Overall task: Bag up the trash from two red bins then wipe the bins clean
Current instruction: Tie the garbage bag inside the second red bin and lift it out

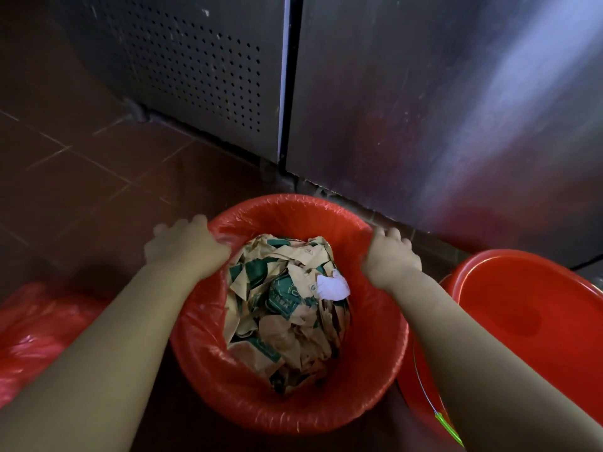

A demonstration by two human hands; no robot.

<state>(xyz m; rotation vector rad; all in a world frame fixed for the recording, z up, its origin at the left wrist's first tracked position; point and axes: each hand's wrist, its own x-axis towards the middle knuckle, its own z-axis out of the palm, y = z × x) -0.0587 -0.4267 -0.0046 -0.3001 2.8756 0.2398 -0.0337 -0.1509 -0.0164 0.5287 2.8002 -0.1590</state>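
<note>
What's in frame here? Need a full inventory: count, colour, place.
lined bin: 1, red, centre, on the floor
liner: 1, translucent red, folded over that bin's rim
paper trash: a pile, tan and green, inside the liner
white scrap: 1, white, on the pile's right side
second bin: 1, red, right of the lined bin, no liner, nothing seen inside
green strip: 1, bright green, by the second bin's near side, unclear what
plastic bag: 1, red, floor at left edge
cabinet: 1, steel, behind the bins
floor: dark red-brown tiles
left hand: grips the liner at the left rim
right hand: grips the liner at the right rim
</note>
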